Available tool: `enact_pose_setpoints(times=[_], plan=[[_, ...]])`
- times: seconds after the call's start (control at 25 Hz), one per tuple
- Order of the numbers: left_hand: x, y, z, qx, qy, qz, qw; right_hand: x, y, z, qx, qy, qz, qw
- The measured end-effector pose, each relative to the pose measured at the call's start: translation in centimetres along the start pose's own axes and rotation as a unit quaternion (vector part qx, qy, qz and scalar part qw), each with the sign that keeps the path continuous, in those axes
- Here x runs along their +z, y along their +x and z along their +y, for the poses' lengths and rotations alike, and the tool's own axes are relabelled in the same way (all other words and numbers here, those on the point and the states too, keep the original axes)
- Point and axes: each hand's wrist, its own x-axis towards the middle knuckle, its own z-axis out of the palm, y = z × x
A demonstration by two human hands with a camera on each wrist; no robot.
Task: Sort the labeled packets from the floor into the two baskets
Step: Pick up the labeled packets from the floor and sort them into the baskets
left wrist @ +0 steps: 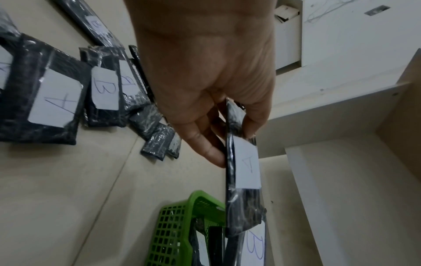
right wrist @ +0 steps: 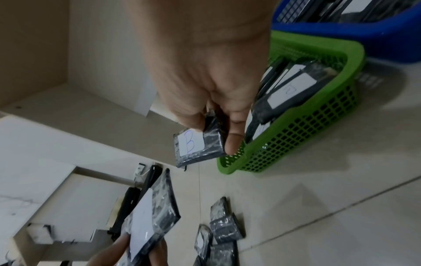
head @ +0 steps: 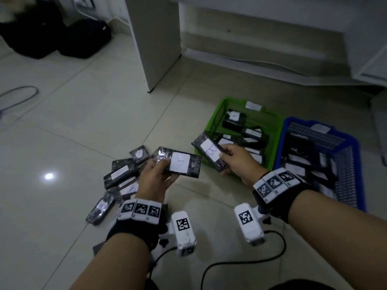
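A person's two hands each hold one black wrapped packet above a tiled floor [head: 83, 114], seen in the head view. The left hand [head: 154, 181], lower centre of the frame, pinches the first packet [head: 181, 165] between thumb and fingers; its white label reads "A" in the left wrist view. The right hand [head: 238, 162], just right of centre, grips the second packet [head: 209, 152] by one end, thumb on top and fingers underneath, with a blue "B" on its label; this packet hangs at the near left corner of the green basket [head: 222, 105]. Two baskets stand side by side, touching, in the right half of the frame: the green one on the left and a blue basket [head: 356, 147] on the right. Each holds a layer of overlapping black packets with white labels, too crowded to count. A loose pile of packets [head: 121, 174] lies on the floor at left of centre, partly behind the left hand; about five show in the head view, and the left wrist view reads one "A" and several "B" labels among them. Two black bags [head: 62, 36] sit at the upper left, beside a white furniture panel [head: 157, 45].
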Motion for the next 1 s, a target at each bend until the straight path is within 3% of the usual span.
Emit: enact_pose_setpoints(times=[0.24, 0.44, 0.68, 0.88, 1.0], plan=[[4.3, 1.5, 1.2, -0.025, 0.000, -0.022, 0.999, -4.1, 0.1, -0.4, 0.029, 0.023, 0.016, 0.999], [7.3, 5.2, 1.0, -0.051, 0.019, -0.037, 0.998, -6.4, 2.0, 1.3, 0.086, 0.026, 0.114, 0.990], [8.9, 8.9, 0.4, -0.096, -0.012, -0.059, 0.994, -6.4, 4.6, 2.3, 0.146, 0.087, 0.177, 0.970], [9.7, 10.1, 0.5, -0.140, 0.010, -0.066, 0.988, -6.2, 6.6, 2.0, 0.158, 0.036, 0.183, 0.970], [10.0, 10.9, 1.0, -0.143, 0.020, -0.073, 0.987, -6.2, 8.8, 1.0, 0.156, 0.000, 0.226, 0.962]])
